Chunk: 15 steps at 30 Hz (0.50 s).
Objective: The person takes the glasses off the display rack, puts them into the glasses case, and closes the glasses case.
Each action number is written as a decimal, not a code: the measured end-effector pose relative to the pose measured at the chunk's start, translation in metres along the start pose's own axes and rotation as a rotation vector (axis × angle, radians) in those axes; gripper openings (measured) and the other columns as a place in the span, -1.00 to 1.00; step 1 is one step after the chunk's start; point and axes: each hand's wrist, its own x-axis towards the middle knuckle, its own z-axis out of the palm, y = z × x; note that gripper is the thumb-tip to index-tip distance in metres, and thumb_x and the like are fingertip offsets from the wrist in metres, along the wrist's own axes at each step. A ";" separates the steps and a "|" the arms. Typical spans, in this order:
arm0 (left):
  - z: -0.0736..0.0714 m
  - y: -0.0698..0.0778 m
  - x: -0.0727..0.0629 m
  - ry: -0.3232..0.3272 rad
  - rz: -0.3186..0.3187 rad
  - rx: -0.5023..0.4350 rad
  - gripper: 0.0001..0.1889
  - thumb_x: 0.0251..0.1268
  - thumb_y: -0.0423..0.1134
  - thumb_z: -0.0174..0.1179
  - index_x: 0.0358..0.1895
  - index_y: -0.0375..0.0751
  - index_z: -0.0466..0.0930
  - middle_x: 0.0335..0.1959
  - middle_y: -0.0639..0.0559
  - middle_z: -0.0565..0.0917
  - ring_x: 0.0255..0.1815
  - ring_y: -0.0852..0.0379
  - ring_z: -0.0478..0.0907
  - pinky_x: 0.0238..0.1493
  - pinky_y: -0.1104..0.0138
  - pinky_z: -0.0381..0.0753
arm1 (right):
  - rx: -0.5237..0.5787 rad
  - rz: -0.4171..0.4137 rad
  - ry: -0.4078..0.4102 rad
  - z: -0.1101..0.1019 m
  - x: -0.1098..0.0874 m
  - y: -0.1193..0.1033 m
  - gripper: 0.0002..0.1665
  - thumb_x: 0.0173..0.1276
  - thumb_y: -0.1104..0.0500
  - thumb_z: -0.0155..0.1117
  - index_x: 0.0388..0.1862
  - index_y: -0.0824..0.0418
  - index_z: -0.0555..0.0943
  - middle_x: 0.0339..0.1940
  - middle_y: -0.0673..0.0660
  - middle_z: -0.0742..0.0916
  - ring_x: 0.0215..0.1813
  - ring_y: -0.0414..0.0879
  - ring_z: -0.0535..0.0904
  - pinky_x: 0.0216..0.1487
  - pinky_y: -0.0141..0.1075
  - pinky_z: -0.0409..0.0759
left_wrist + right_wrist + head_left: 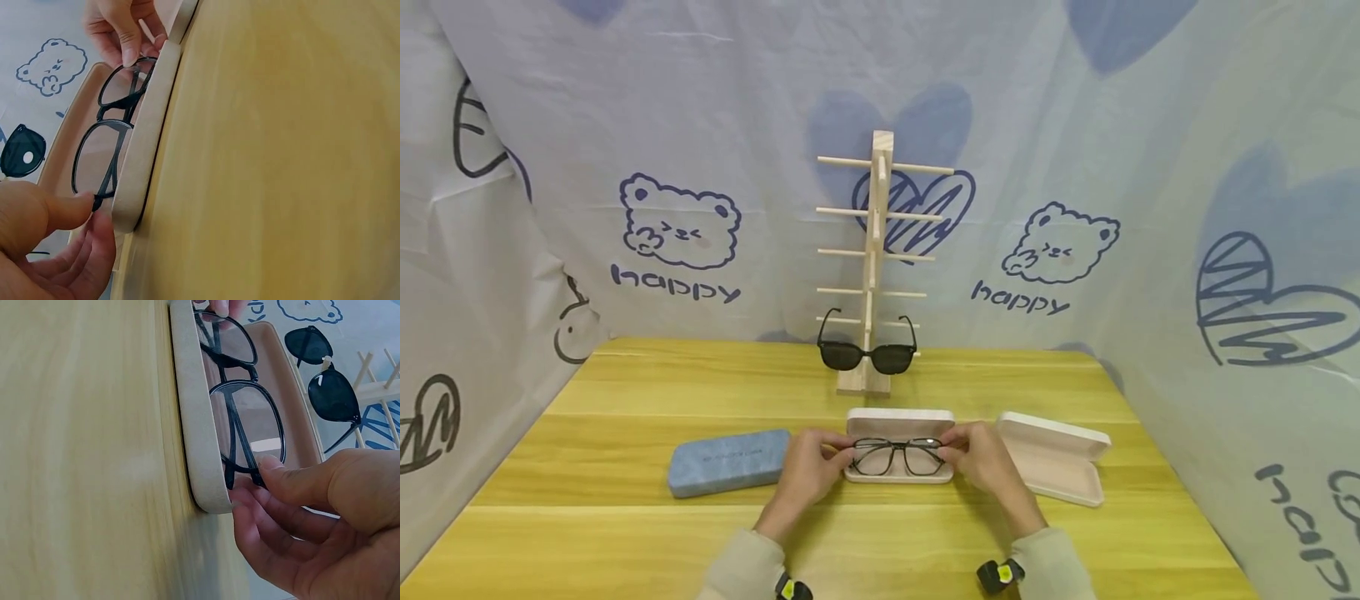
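- Leftmost on the yellow wooden table (625, 533), a closed blue fabric-covered glasses case (728, 462) lies just beside the left hand (808, 471), with bare tabletop between it and the table's left edge.
- Next, the left hand pinches the left corner of the black thin-rimmed clear-lens glasses (898, 456) between thumb and fingertips; the left wrist view shows the thumb (59, 209) touching the frame's end.
- At centre, the glasses sit folded in the open beige hard case (899, 421), lenses standing along its near wall, the lid behind them.
- Behind, a pale wooden rack with dowel rungs (874, 250) stands near the table's far edge, dark sunglasses (867, 354) hanging on its lowest rung; a strip of bare table separates rack and case.
- Rightward, the right hand (988, 462) pinches the frame's right corner, thumb (294, 481) on the rim, other fingers curled under the case's end.
- Further right, a second open beige case (1054, 457) lies just beside that hand, clear of the right edge.
- Only the wrist views show the frame's temple arms folded behind the lenses.
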 end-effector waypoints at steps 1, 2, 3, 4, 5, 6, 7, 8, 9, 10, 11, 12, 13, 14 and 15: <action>0.001 0.000 0.000 0.001 0.000 0.003 -0.88 0.29 -0.46 0.37 -0.18 -0.27 0.85 -0.18 -0.20 0.84 -0.40 0.11 0.76 -0.53 0.44 0.61 | -0.003 0.005 0.003 0.000 0.000 0.000 -0.92 0.23 0.41 0.48 -0.28 0.34 0.79 -0.34 0.16 0.83 -0.38 -0.19 0.64 -0.38 -0.45 0.62; 0.002 -0.001 0.000 0.002 -0.001 0.006 -0.88 0.29 -0.46 0.37 -0.18 -0.27 0.85 -0.18 -0.20 0.84 -0.39 0.10 0.76 -0.53 0.44 0.62 | -0.007 0.012 0.006 0.000 0.000 0.000 -0.92 0.24 0.41 0.48 -0.28 0.33 0.80 -0.33 0.15 0.83 -0.38 -0.20 0.64 -0.38 -0.46 0.61; 0.003 -0.001 0.000 0.004 -0.002 0.014 -0.87 0.29 -0.46 0.37 -0.17 -0.27 0.85 -0.17 -0.20 0.84 -0.37 0.09 0.77 -0.51 0.44 0.63 | -0.008 0.018 0.007 0.001 0.000 0.000 -0.93 0.25 0.40 0.49 -0.28 0.32 0.80 -0.33 0.14 0.83 -0.38 -0.20 0.63 -0.40 -0.46 0.61; 0.004 -0.001 0.000 0.008 -0.002 0.023 -0.87 0.29 -0.46 0.37 -0.17 -0.27 0.85 -0.17 -0.20 0.84 -0.36 0.08 0.77 -0.49 0.43 0.65 | -0.007 0.021 0.005 0.001 0.000 0.000 -0.94 0.25 0.39 0.48 -0.28 0.31 0.80 -0.33 0.14 0.83 -0.39 -0.20 0.63 -0.40 -0.46 0.61; 0.005 -0.001 0.000 0.011 0.002 0.039 -0.87 0.29 -0.46 0.37 -0.17 -0.27 0.85 -0.18 -0.20 0.84 -0.36 0.08 0.77 -0.47 0.41 0.66 | -0.004 0.023 0.003 0.001 0.000 0.000 -0.94 0.26 0.39 0.48 -0.29 0.32 0.81 -0.34 0.14 0.83 -0.40 -0.20 0.63 -0.42 -0.46 0.60; 0.005 -0.001 -0.001 0.015 0.005 0.055 -0.87 0.28 -0.45 0.37 -0.17 -0.27 0.85 -0.18 -0.19 0.84 -0.35 0.07 0.76 -0.46 0.39 0.66 | 0.002 0.024 0.000 0.002 0.000 0.000 -0.95 0.27 0.39 0.48 -0.29 0.32 0.81 -0.34 0.13 0.82 -0.41 -0.21 0.63 -0.44 -0.46 0.59; 0.005 -0.001 -0.001 0.018 0.009 0.073 -0.87 0.28 -0.45 0.38 -0.16 -0.26 0.85 -0.19 -0.18 0.84 -0.34 0.08 0.75 -0.43 0.38 0.66 | 0.009 0.026 -0.004 0.002 0.000 0.000 -0.96 0.27 0.38 0.47 -0.30 0.32 0.81 -0.35 0.13 0.82 -0.42 -0.21 0.62 -0.45 -0.47 0.58; 0.006 -0.002 -0.001 0.021 0.012 0.089 -0.87 0.27 -0.44 0.39 -0.16 -0.26 0.86 -0.19 -0.17 0.84 -0.33 0.09 0.74 -0.42 0.37 0.65 | 0.015 0.024 -0.007 0.002 0.001 0.000 -0.97 0.28 0.39 0.46 -0.31 0.33 0.81 -0.37 0.13 0.81 -0.44 -0.21 0.62 -0.46 -0.47 0.57; 0.006 -0.002 -0.001 0.024 0.018 0.103 -0.87 0.27 -0.44 0.39 -0.16 -0.26 0.86 -0.20 -0.17 0.84 -0.32 0.10 0.73 -0.40 0.37 0.64 | 0.021 0.022 -0.010 0.002 0.001 0.000 -0.97 0.29 0.39 0.46 -0.32 0.33 0.81 -0.39 0.13 0.81 -0.46 -0.21 0.62 -0.48 -0.47 0.56; 0.006 -0.002 -0.001 0.025 0.015 0.106 -0.86 0.27 -0.44 0.39 -0.16 -0.26 0.86 -0.20 -0.17 0.84 -0.33 0.11 0.72 -0.41 0.37 0.63 | 0.025 0.021 -0.012 0.003 0.001 0.000 -0.96 0.29 0.39 0.45 -0.33 0.34 0.81 -0.41 0.13 0.80 -0.47 -0.21 0.62 -0.50 -0.47 0.55; 0.007 -0.002 -0.001 0.025 0.008 0.105 -0.86 0.27 -0.44 0.39 -0.16 -0.26 0.86 -0.20 -0.17 0.84 -0.34 0.13 0.70 -0.43 0.38 0.61 | 0.030 0.024 -0.012 0.003 0.001 0.000 -0.97 0.29 0.39 0.45 -0.33 0.35 0.81 -0.42 0.12 0.79 -0.48 -0.21 0.61 -0.51 -0.47 0.55; 0.007 -0.002 -0.001 0.027 -0.002 0.097 -0.86 0.27 -0.44 0.38 -0.16 -0.25 0.86 -0.20 -0.16 0.84 -0.36 0.15 0.69 -0.45 0.40 0.60 | 0.034 0.026 -0.012 0.003 0.001 0.001 -0.97 0.29 0.40 0.45 -0.33 0.35 0.81 -0.42 0.12 0.79 -0.49 -0.21 0.62 -0.51 -0.47 0.55; 0.007 -0.002 0.000 0.028 -0.011 0.089 -0.86 0.27 -0.44 0.38 -0.16 -0.25 0.86 -0.20 -0.16 0.83 -0.37 0.17 0.68 -0.46 0.41 0.59 | 0.034 0.027 -0.011 0.003 0.001 0.001 -0.97 0.28 0.40 0.45 -0.33 0.36 0.80 -0.43 0.13 0.80 -0.49 -0.21 0.62 -0.51 -0.47 0.56; 0.007 -0.001 0.000 0.028 -0.025 0.079 -0.86 0.27 -0.44 0.38 -0.16 -0.25 0.86 -0.20 -0.16 0.83 -0.39 0.19 0.67 -0.48 0.43 0.57 | 0.034 0.030 -0.009 0.004 0.001 0.001 -0.97 0.28 0.41 0.45 -0.32 0.36 0.80 -0.42 0.13 0.80 -0.49 -0.20 0.63 -0.50 -0.47 0.57; 0.007 -0.001 0.000 0.029 -0.034 0.071 -0.86 0.27 -0.44 0.37 -0.16 -0.24 0.86 -0.20 -0.15 0.83 -0.41 0.21 0.66 -0.50 0.44 0.57 | 0.034 0.035 -0.007 0.004 0.000 0.001 -0.97 0.27 0.42 0.45 -0.32 0.37 0.80 -0.41 0.14 0.80 -0.49 -0.19 0.64 -0.50 -0.47 0.58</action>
